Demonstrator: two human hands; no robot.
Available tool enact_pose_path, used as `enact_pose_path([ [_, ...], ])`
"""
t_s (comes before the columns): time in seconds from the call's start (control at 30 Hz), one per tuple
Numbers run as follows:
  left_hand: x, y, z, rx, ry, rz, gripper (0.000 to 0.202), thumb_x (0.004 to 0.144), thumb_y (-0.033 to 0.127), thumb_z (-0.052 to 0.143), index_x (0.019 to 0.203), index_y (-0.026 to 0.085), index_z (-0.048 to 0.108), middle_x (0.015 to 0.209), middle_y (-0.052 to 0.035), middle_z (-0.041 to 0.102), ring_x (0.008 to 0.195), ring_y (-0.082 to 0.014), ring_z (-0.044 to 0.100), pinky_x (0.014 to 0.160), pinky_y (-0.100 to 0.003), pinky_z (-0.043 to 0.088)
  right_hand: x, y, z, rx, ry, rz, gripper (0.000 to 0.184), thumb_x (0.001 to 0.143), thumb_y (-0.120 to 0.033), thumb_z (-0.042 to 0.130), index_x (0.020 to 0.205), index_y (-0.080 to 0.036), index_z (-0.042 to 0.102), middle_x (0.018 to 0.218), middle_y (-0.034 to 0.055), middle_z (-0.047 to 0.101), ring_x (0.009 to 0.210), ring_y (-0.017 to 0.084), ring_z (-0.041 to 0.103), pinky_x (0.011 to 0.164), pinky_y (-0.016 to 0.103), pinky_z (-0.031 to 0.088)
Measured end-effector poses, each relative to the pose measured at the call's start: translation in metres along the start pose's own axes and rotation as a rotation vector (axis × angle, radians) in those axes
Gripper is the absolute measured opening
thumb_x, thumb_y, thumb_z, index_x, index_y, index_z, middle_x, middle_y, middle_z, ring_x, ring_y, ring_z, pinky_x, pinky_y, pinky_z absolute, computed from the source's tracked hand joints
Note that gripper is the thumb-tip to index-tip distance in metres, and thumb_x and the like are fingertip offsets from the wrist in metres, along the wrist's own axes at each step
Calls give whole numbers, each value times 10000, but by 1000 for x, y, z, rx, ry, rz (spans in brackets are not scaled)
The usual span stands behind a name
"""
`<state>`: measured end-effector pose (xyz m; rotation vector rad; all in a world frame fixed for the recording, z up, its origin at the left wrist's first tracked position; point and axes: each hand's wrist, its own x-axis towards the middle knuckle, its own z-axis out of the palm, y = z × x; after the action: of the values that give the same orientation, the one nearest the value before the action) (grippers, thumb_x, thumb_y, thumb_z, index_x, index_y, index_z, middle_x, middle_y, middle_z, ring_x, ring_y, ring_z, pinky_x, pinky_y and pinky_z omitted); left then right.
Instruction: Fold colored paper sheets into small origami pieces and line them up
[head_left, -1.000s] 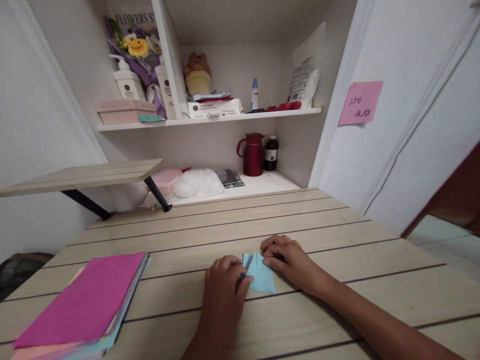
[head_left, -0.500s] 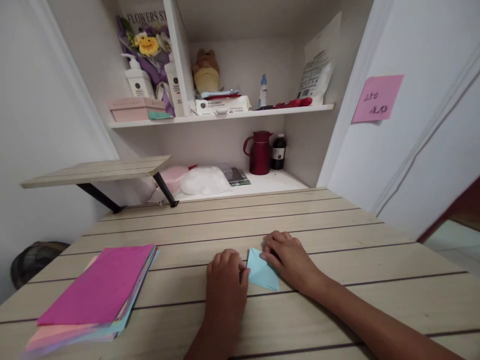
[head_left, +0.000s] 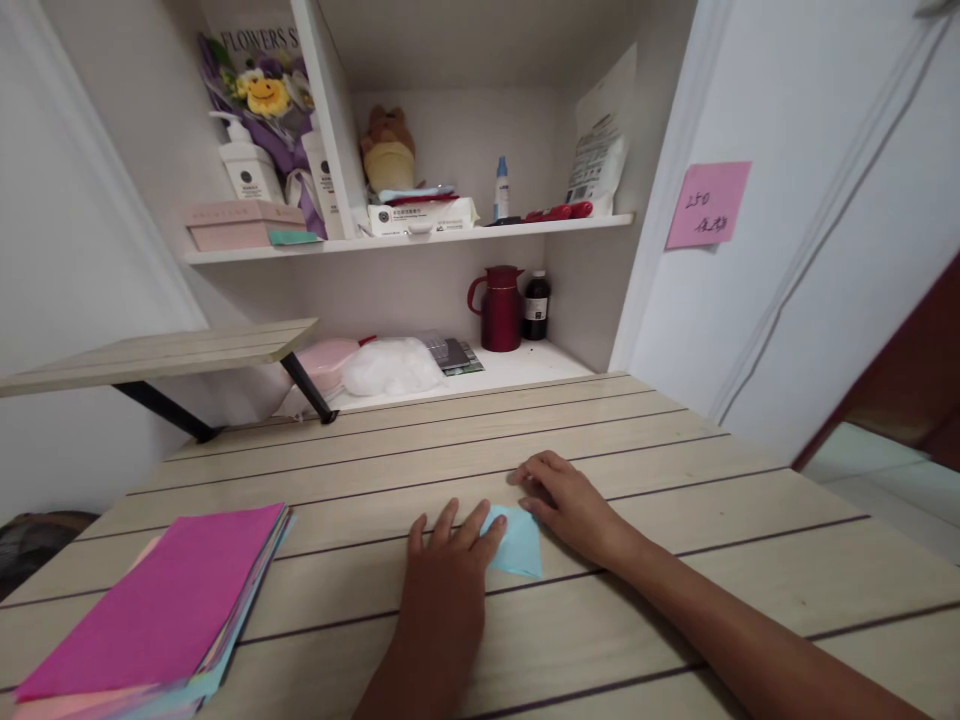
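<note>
A small folded light-blue paper (head_left: 517,545) lies flat on the wooden table (head_left: 600,620) between my hands. My left hand (head_left: 446,570) rests flat on the table with its fingers stretched out, the fingertips touching the paper's left corner. My right hand (head_left: 566,505) lies over the paper's upper right edge, fingers bent and pressing down on it; what is under them is hidden.
A stack of coloured paper sheets (head_left: 161,605), magenta on top, lies at the front left. A raised wooden shelf board (head_left: 161,350) juts over the table's back left. Behind are shelves with a red jug (head_left: 499,308), a dark bottle (head_left: 536,305) and other items. A pink note (head_left: 707,204) hangs on the wall.
My left hand has opened from bent fingers to flat, stretched fingers. The right hand stays on the paper, which has been pressed flatter. The view shifted slightly.
</note>
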<state>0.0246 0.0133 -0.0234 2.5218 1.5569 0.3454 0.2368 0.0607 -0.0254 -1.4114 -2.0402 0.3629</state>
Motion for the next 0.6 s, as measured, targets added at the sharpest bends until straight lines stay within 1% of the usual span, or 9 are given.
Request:
enact_pose_path([
  [0.03,0,-1,0,7,-3,3,680,775,60,403,1349,422,458,1465,86,409,1368,-311,329,1069,-608,198,-1,5,-4,39,26,22,221,796,-134,552,979,-232,627,1027,57,597,907,205,572,829,347,441],
  [0.1,1,-1,0,16,2,16,672,783,64,391,1353,414,456,1471,88,395,1369,-309,329,1066,-599,219,-2,13,-10,86,69,65,210,819,-144,510,963,-225,640,995,59,610,899,202,582,821,342,454],
  [0.2,2,-2,3,28,8,25,662,791,69,385,1351,415,457,1471,87,394,1366,-310,337,1058,-602,240,-5,10,-13,96,69,101,197,886,-277,478,973,-239,651,957,49,641,900,214,588,817,364,450],
  [0.27,2,-2,3,40,16,27,655,800,69,381,1351,414,457,1471,78,398,1361,-310,347,1055,-609,245,-7,1,-12,28,35,116,226,870,-396,528,1012,-272,653,987,40,655,936,239,578,844,409,420],
  [0.33,1,-2,2,53,22,36,647,813,71,378,1357,415,448,1472,66,402,1354,-314,358,1053,-622,240,-8,-9,-9,-98,-16,110,299,796,-446,624,1064,-314,644,1079,42,643,1007,280,546,860,457,385],
  [0.4,-1,-2,-1,67,14,56,630,824,89,401,1360,418,440,1471,47,408,1347,-331,364,1051,-645,225,-9,-15,-7,-181,-68,100,345,767,-427,659,1102,-353,629,1160,41,616,1054,301,519,859,476,365],
  [0.47,-6,-2,-4,85,9,64,608,828,103,432,1344,424,460,1459,32,431,1340,-349,369,1052,-668,199,-8,-17,-5,-203,-103,100,335,780,-394,647,1114,-373,619,1197,34,599,1074,297,509,857,473,360],
  [0.6,-16,-2,-4,120,53,34,576,832,87,455,1290,430,525,1417,16,490,1316,-356,399,1059,-684,149,-8,-16,-5,-207,-115,125,313,776,-353,645,1089,-362,628,1209,30,597,1090,296,503,858,466,360],
])
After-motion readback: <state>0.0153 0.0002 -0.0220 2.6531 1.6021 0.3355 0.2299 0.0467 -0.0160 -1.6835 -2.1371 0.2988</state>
